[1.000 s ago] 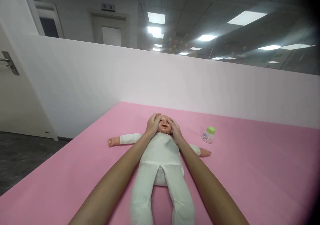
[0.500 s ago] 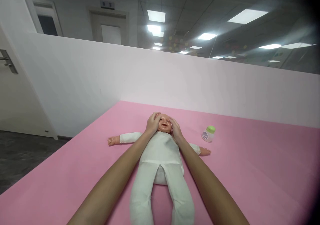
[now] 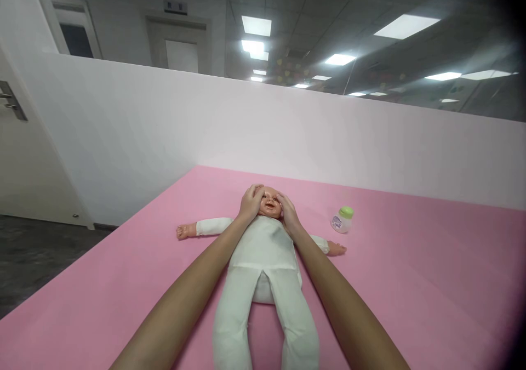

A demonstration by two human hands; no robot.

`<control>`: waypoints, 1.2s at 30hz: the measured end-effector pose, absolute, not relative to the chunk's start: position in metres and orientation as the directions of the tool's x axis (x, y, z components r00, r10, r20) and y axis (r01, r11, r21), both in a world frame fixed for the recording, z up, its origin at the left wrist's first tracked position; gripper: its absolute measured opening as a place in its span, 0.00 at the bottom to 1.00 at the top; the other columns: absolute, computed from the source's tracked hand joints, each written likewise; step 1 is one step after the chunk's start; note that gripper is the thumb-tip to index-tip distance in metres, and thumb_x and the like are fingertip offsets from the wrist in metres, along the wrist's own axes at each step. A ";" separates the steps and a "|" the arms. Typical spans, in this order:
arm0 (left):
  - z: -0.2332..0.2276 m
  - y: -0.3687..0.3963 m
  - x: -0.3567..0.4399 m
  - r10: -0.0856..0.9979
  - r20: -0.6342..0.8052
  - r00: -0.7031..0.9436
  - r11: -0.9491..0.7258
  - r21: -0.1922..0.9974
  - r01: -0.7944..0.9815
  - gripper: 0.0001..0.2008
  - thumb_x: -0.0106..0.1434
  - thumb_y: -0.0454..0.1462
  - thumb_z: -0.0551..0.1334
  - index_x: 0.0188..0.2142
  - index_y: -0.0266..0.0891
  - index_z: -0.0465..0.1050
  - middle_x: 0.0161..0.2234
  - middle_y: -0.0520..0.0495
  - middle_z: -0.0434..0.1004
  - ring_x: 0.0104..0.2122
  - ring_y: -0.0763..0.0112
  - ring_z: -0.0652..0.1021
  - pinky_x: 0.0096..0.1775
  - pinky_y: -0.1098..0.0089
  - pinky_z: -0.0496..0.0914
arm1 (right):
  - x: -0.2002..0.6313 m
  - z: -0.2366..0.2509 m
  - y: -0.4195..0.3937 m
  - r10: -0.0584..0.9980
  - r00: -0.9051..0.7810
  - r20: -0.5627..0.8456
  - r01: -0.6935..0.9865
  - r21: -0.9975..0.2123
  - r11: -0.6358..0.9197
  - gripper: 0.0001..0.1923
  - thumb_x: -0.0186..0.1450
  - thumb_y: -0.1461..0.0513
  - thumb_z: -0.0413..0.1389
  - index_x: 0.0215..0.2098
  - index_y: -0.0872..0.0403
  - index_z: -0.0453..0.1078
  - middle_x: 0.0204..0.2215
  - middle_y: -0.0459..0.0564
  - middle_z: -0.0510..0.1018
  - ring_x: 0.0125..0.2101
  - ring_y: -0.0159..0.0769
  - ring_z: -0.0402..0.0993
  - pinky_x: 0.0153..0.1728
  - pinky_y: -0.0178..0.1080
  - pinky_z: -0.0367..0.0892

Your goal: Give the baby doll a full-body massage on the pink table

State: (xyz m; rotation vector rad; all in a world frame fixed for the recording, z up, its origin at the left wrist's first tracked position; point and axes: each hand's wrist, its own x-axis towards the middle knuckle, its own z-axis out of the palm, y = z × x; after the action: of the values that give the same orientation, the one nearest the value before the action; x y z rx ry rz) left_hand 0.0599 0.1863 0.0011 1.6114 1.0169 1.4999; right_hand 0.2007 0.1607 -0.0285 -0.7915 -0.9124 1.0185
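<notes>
While both hands cup the head of the plastic baby doll in its white cloth suit (image 3: 265, 249), the work is best done with flat, soft fingers rather than fingertips. That doll lies on its back in the middle of the pink padded mat (image 3: 411, 288), arms stretched out to either side, legs towards the camera. Its face shows between the hands. The left hand (image 3: 250, 203) lies curved against one side of the head, fingers bent over the temple and brow; the right hand (image 3: 287, 214) rests against the other cheek, fingers loosely together and laid along the face. Neither hand pinches anything: both press lightly as open palms. I judge that even pressure from the two sides matters most, so the head does not roll, with the forearms kept low over the torso and clear of the doll's outstretched sleeves. A small clear bottle with a green cap (image 3: 342, 220) stands on the mat well to the right of the head, near the doll's far hand, untouched
</notes>
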 end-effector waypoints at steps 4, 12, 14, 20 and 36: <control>0.001 0.187 0.060 0.896 0.443 0.020 -0.443 0.892 0.086 0.12 0.65 0.40 0.60 0.46 0.43 0.77 0.49 0.46 0.81 0.51 0.62 0.78 0.54 0.64 0.69 | 0.199 -0.026 0.158 0.938 0.238 0.252 -0.349 -0.879 0.325 0.19 0.57 0.51 0.66 0.44 0.49 0.78 0.44 0.46 0.83 0.47 0.42 0.79 0.48 0.41 0.74; 0.003 0.186 0.060 0.900 0.435 0.016 -0.435 0.897 0.086 0.12 0.65 0.40 0.60 0.46 0.43 0.76 0.49 0.46 0.81 0.51 0.62 0.78 0.54 0.65 0.69 | 0.201 -0.029 0.162 0.936 0.256 0.244 -0.348 -0.880 0.324 0.18 0.58 0.51 0.65 0.44 0.48 0.78 0.44 0.45 0.83 0.48 0.42 0.78 0.47 0.41 0.74; 0.003 0.185 0.060 0.901 0.434 0.014 -0.433 0.897 0.085 0.12 0.65 0.40 0.60 0.46 0.43 0.77 0.49 0.46 0.81 0.51 0.62 0.78 0.54 0.65 0.69 | 0.201 -0.029 0.162 0.935 0.252 0.248 -0.345 -0.880 0.326 0.18 0.58 0.51 0.65 0.44 0.48 0.78 0.45 0.45 0.83 0.48 0.41 0.78 0.47 0.40 0.74; 0.004 0.183 0.060 0.903 0.429 0.016 -0.429 0.899 0.083 0.12 0.65 0.40 0.60 0.46 0.43 0.77 0.49 0.46 0.81 0.50 0.62 0.79 0.54 0.64 0.69 | 0.201 -0.028 0.160 0.935 0.242 0.261 -0.339 -0.880 0.333 0.18 0.58 0.51 0.65 0.44 0.48 0.78 0.45 0.45 0.83 0.48 0.41 0.78 0.48 0.40 0.73; 0.002 0.186 0.059 0.899 0.437 0.026 -0.437 0.896 0.080 0.12 0.65 0.40 0.60 0.47 0.44 0.77 0.50 0.46 0.81 0.51 0.62 0.78 0.55 0.64 0.69 | 0.201 -0.031 0.164 0.934 0.254 0.250 -0.357 -0.873 0.331 0.18 0.57 0.51 0.66 0.44 0.48 0.78 0.44 0.44 0.83 0.48 0.40 0.78 0.49 0.40 0.73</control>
State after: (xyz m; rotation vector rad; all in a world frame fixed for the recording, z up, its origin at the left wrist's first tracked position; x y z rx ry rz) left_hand 0.0593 0.1862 0.0019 1.6062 1.0170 1.4889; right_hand 0.2014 0.1637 -0.0310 -0.7896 -0.9017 1.0128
